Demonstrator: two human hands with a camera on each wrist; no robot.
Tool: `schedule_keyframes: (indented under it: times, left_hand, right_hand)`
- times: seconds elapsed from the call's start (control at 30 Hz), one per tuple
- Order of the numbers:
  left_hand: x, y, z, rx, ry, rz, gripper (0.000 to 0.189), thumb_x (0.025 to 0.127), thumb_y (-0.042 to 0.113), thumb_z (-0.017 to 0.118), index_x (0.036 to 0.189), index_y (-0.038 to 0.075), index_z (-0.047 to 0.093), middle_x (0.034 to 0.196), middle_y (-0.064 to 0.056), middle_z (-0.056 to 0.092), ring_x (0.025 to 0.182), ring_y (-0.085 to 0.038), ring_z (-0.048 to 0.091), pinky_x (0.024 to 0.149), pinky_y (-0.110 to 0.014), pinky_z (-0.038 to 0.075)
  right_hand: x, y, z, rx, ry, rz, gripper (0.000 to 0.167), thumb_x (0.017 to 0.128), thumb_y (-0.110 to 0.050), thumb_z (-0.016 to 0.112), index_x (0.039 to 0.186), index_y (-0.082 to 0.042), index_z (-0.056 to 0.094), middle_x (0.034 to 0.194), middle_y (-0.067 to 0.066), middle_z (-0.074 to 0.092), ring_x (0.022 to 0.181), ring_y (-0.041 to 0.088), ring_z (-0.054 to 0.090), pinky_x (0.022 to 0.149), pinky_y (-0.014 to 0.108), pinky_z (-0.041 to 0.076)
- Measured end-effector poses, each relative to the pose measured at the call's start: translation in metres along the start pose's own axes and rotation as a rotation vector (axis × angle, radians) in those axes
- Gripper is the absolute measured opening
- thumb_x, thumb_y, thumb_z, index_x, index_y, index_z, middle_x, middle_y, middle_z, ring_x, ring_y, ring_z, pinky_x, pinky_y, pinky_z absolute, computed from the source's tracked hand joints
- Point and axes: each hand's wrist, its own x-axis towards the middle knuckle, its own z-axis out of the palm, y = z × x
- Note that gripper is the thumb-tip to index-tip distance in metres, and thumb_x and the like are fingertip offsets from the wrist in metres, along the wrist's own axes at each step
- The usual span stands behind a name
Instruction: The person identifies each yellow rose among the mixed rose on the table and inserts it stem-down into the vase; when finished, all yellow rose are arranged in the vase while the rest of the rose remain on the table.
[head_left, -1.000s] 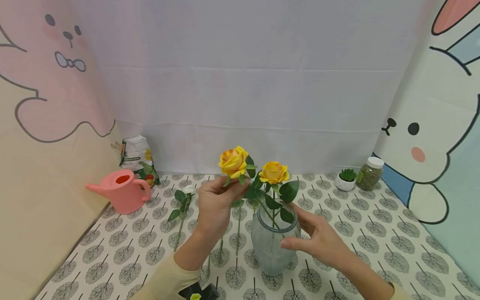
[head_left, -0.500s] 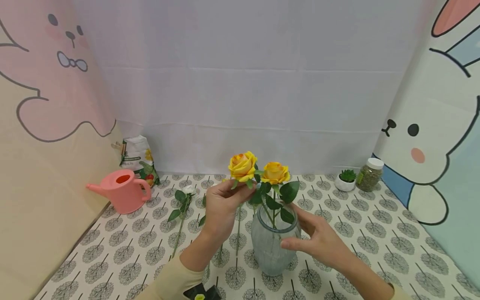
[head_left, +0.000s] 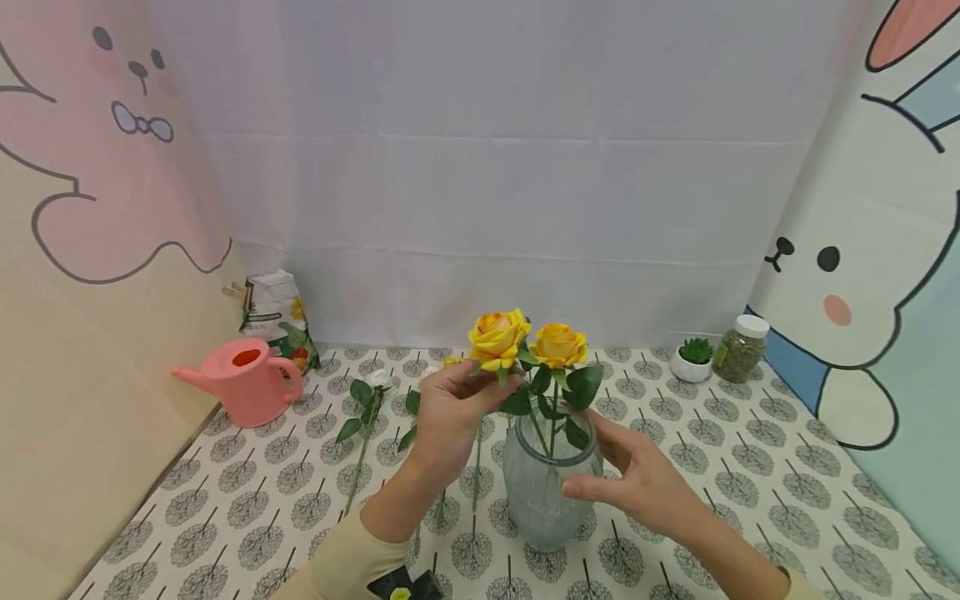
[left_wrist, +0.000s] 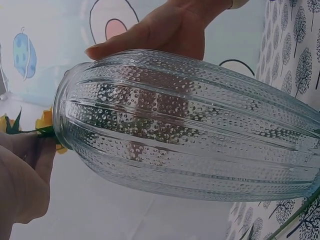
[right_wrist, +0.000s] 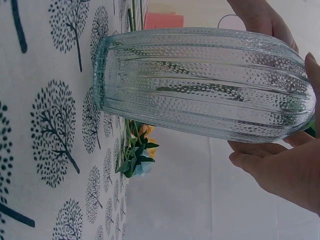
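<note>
My left hand (head_left: 450, 417) pinches a yellow rose (head_left: 498, 340) just under its bloom, over the left side of the vase mouth. Beside it a second yellow rose (head_left: 558, 344) stands in the ribbed, clear glass vase (head_left: 543, 508), its green stem reaching down inside. The vase is upright on the table. My right hand (head_left: 641, 475) holds the vase's upper right side, thumb in front and fingers behind. In the left wrist view, the right thumb lies along the dimpled glass (left_wrist: 175, 125) near the rim. The right wrist view shows the fingers (right_wrist: 250, 157) behind the glass.
Left of the vase lie several long-stemmed flowers, among them a white rose (head_left: 377, 379). A pink watering can (head_left: 243, 379) and a printed bag (head_left: 273, 308) stand at the back left. At the back right are a small potted succulent (head_left: 690, 362) and a white-lidded jar (head_left: 740, 348).
My left hand has shifted right and slightly down with its rose, bringing that bloom close to the other one. The right hand stays at the vase.
</note>
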Motion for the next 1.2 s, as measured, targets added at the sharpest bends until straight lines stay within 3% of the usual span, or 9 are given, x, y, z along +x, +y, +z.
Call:
schedule_keyframes:
  times: [0.2, 0.4, 0.73, 1.2]
  left_hand:
    - [0.000, -0.005, 0.001, 0.009, -0.074, 0.003, 0.033, 0.087, -0.001, 0.076, 0.119, -0.009, 0.068, 0.113, -0.011, 0.071, 0.105, -0.022, 0.069, 0.092, -0.040, 0.056]
    - [0.000, -0.008, 0.001, 0.033, -0.097, 0.000, 0.032, 0.086, 0.000, 0.077, 0.115, -0.010, 0.069, 0.111, -0.012, 0.072, 0.103, -0.022, 0.070, 0.091, -0.040, 0.056]
    - [0.004, -0.011, -0.007, 0.033, -0.114, -0.094, 0.037, 0.085, 0.001, 0.077, 0.119, -0.009, 0.068, 0.107, -0.012, 0.074, 0.103, -0.022, 0.069, 0.093, -0.040, 0.055]
    - [0.007, -0.021, -0.013, 0.037, -0.211, -0.129, 0.041, 0.087, 0.005, 0.076, 0.123, -0.008, 0.066, 0.108, -0.009, 0.074, 0.110, -0.023, 0.065, 0.097, -0.041, 0.053]
  right_hand:
    - [0.000, 0.000, 0.000, 0.002, -0.006, -0.002, 0.083, 0.086, -0.009, 0.078, 0.154, -0.001, 0.032, 0.152, 0.015, 0.043, 0.133, 0.027, 0.050, 0.107, 0.026, 0.038]
    - [0.001, -0.001, 0.001, 0.012, -0.006, -0.001, 0.082, 0.086, -0.008, 0.078, 0.155, -0.005, 0.033, 0.153, 0.013, 0.043, 0.133, 0.026, 0.050, 0.107, 0.026, 0.038]
    - [0.000, -0.002, 0.000, 0.004, -0.008, 0.000, 0.080, 0.087, -0.009, 0.078, 0.155, -0.010, 0.035, 0.151, 0.009, 0.046, 0.133, 0.024, 0.050, 0.107, 0.028, 0.039]
    - [0.000, -0.002, 0.000, 0.002, -0.009, 0.010, 0.080, 0.087, -0.009, 0.078, 0.155, -0.007, 0.035, 0.152, 0.010, 0.044, 0.136, 0.024, 0.046, 0.108, 0.028, 0.037]
